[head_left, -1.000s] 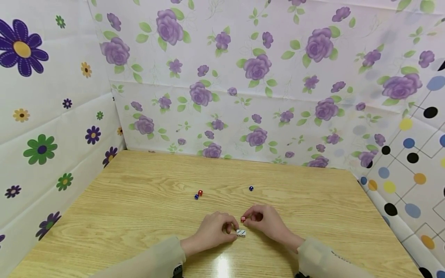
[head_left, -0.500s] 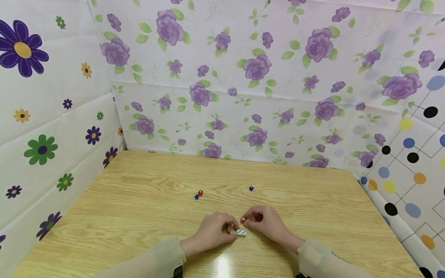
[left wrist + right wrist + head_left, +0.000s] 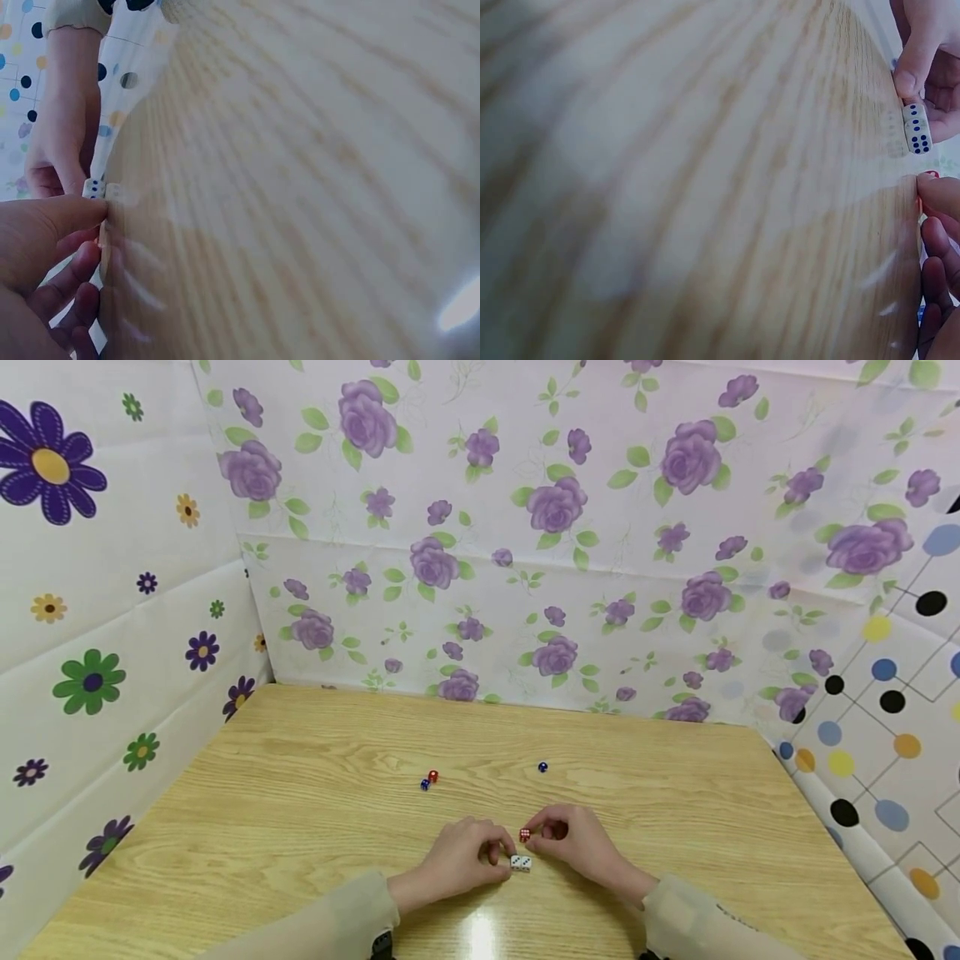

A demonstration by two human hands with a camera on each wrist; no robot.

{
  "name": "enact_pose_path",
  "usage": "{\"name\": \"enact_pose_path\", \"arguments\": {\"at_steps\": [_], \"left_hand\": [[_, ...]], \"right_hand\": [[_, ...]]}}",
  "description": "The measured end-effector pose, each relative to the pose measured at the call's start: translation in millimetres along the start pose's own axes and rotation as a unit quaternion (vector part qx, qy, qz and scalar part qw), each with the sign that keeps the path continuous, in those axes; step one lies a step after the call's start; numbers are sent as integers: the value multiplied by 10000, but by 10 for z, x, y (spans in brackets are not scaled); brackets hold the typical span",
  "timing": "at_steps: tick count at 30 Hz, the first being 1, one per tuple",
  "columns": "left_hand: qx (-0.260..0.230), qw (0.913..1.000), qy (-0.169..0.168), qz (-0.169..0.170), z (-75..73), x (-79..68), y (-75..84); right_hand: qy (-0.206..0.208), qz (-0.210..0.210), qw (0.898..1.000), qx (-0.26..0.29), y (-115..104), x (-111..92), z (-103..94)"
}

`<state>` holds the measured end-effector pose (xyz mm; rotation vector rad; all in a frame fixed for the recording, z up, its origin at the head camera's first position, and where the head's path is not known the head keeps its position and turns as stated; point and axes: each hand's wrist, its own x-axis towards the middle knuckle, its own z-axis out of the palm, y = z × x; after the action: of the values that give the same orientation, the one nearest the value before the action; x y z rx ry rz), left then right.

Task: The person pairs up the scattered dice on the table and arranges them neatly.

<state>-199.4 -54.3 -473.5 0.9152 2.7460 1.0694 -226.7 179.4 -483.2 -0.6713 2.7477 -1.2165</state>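
Two white dice (image 3: 521, 863) with dark pips sit side by side on the wooden table. My left hand (image 3: 465, 860) holds the left one, with its thumb at the near side and index finger at the far side. In the right wrist view the pair of white dice (image 3: 916, 129) stands right at the left thumb. Just behind them is a red die (image 3: 524, 835), pinched between the thumb and index finger of my right hand (image 3: 577, 843). In the right wrist view the red die (image 3: 931, 174) is mostly hidden by the right thumb.
Farther back on the wooden table (image 3: 315, 827), a second red die (image 3: 433, 776) and a blue die (image 3: 425, 785) lie close together on the left. Another blue die (image 3: 543, 767) lies behind the right hand. Flower-printed cloth (image 3: 480, 610) stands along the table's back edge.
The right hand has brought the red die very slightly nearer the white dice. The left hand and the other dice keep their places.
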Motion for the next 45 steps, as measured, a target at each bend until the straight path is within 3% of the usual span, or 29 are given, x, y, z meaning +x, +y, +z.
{"name": "enact_pose_path", "arguments": {"at_steps": [7, 13, 21, 27, 32, 38, 45], "left_hand": [[-1136, 9914, -651, -87, -149, 4, -112], [-1105, 9911, -737, 69, -403, 80, -184], [-542, 9983, -106, 173, -735, 231, -424], [-76, 9996, 275, -20, -927, 260, -602], [256, 9976, 535, -362, -926, 275, -736], [514, 9898, 829, -1035, -878, 280, -804], [816, 9831, 993, -1302, -822, 275, -841]], "right_hand": [[-26, -21, 10000, 24, 18, 13, 2], [-58, 36, 10000, 73, 6, 13, -1], [-78, 102, 9999, 114, 0, 3, -10], [-108, 76, 9998, 162, 23, 3, -4], [-73, 38, 9998, 169, 33, 8, -4], [-59, 52, 9999, 130, 28, 7, -4], [-27, 31, 9999, 114, 23, 3, 0]]}}
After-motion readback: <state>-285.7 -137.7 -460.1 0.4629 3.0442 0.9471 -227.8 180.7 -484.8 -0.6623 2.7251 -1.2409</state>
